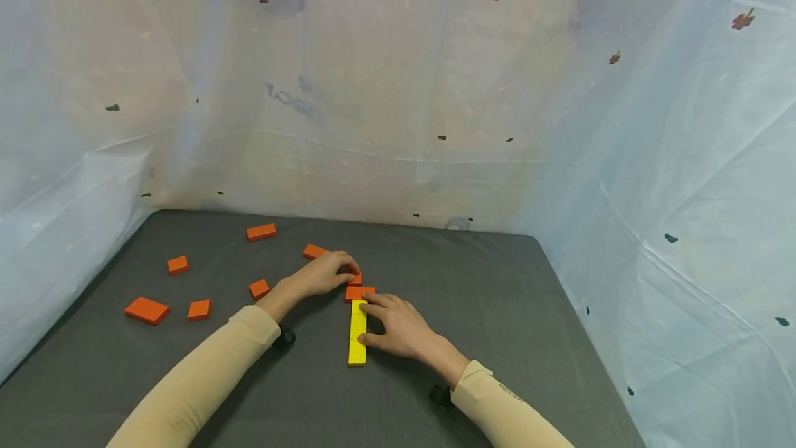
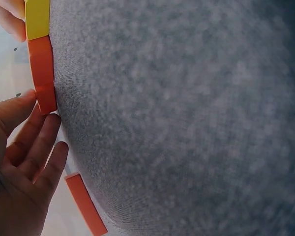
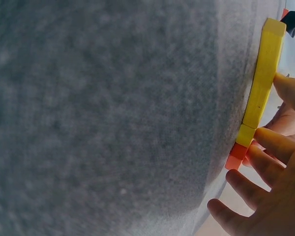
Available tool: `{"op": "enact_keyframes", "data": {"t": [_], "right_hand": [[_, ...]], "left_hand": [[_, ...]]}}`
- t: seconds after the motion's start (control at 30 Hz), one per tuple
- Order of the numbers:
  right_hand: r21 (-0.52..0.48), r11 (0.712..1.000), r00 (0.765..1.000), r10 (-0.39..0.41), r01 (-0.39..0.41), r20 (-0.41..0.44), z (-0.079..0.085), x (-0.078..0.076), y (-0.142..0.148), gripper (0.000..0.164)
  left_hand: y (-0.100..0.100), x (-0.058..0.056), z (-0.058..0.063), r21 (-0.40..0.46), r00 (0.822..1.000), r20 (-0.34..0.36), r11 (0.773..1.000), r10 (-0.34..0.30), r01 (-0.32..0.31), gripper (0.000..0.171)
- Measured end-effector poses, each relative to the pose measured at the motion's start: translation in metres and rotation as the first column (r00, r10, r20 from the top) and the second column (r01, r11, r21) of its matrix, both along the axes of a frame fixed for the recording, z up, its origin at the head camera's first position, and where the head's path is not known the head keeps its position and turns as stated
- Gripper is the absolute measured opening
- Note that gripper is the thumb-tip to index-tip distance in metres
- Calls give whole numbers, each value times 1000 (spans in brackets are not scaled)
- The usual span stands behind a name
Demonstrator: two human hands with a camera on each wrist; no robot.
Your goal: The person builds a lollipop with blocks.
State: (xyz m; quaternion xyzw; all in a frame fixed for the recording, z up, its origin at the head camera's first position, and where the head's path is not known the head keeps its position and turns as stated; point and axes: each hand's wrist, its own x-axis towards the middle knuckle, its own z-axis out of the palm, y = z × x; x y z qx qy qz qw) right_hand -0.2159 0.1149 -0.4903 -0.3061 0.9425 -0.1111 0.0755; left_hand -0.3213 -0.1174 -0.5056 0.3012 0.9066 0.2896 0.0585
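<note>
A yellow strip lies lengthwise on the dark table; in the right wrist view it shows as a long yellow block and a short one, end to end. An orange block sits crosswise at its far end. Just beyond is another orange block, which my left hand pinches between thumb and fingers; its end shows in the left wrist view. My right hand rests along the strip's right side, thumb low and fingertips near the crosswise block, fingers spread.
Several loose orange blocks lie left of the strip, among them a large one, a small one and one by my left wrist. Another orange block is just behind my left hand. Translucent sheeting surrounds the table.
</note>
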Motion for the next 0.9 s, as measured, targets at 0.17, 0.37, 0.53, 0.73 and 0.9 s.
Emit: {"op": "enact_keyframes", "data": {"t": [0.17, 0.37, 0.53, 0.73, 0.9], "right_hand": [[-4, 1000, 1000, -2, 2, 3, 0, 0, 0, 64], [-7, 1000, 1000, -4, 4, 6, 2, 1, 0, 64], [-8, 1000, 1000, -2, 2, 6, 2, 1, 0, 64], [-12, 1000, 1000, 1, -1, 1, 3, 2, 0, 64], [-26, 1000, 1000, 1, -2, -2, 2, 3, 1, 63]], "left_hand": [[0, 0, -2, 9, 1000, 9, 1000, 0, 0, 17], [-1, 2, -1, 10, 1000, 14, 1000, 2, -2, 16], [-1, 3, -1, 13, 1000, 17, 1000, -1, 1, 15], [-2, 4, -2, 10, 1000, 19, 1000, -4, 4, 15], [-2, 5, -1, 3, 1000, 19, 1000, -2, 2, 15]]}}
